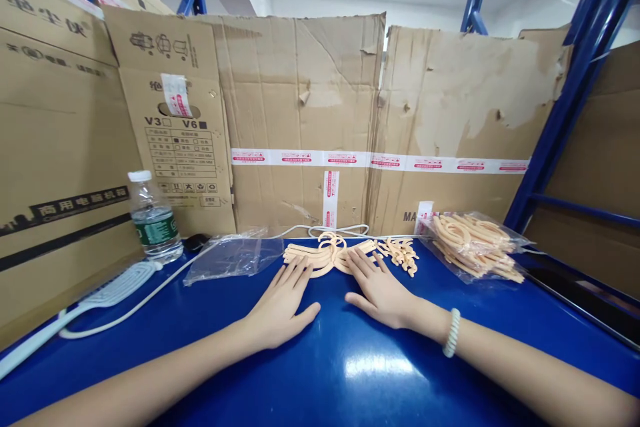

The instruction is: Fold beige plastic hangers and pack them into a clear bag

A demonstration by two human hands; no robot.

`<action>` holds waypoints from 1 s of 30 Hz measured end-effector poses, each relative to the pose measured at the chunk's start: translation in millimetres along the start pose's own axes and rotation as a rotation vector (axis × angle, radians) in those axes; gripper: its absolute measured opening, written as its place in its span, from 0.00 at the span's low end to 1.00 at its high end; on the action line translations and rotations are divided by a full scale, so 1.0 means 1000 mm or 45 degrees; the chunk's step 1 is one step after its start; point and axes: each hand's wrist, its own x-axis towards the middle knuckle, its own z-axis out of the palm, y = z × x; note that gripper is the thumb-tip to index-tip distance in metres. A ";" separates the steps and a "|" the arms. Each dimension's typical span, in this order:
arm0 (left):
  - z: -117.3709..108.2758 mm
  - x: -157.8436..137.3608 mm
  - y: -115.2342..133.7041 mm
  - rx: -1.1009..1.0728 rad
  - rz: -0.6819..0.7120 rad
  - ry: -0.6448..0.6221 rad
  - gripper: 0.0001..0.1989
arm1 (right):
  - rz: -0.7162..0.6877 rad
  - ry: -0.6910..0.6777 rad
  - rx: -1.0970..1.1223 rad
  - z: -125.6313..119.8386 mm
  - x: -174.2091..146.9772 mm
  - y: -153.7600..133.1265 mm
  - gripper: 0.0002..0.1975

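My left hand (pixel 284 303) lies palm down with its fingers stretched out. Its fingertips rest on the left side of a stack of beige curved pieces (pixel 323 255) that look like parts of clothes hangers. On the other side my right hand (pixel 383 293) is also flat and spread, fingertips over the stack's right part, a pale twisted band (pixel 451 333) round the wrist. Neither hand grips anything. Just beyond the right fingers lies a loose heap of small beige hook-shaped pieces (pixel 399 253). My fingers hide some of the stack.
Clear bags of similar beige pieces (pixel 475 243) lie on the blue table (pixel 320 387) at right. Left are a flat clear plastic bag (pixel 233 259), a water bottle (pixel 156 223), a pale hairbrush (pixel 123 283) and a white cable (pixel 150 303). Cardboard (pixel 300 107) walls the back.
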 end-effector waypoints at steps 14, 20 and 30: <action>0.004 -0.004 -0.024 -0.048 0.035 0.293 0.22 | -0.259 0.039 0.201 -0.011 -0.027 0.006 0.20; 0.009 -0.004 -0.028 -0.083 0.029 0.234 0.25 | -0.271 -0.007 0.232 -0.011 -0.030 0.010 0.22; 0.012 -0.002 -0.032 -0.095 0.045 0.252 0.24 | -0.266 0.018 0.274 -0.010 -0.034 0.012 0.21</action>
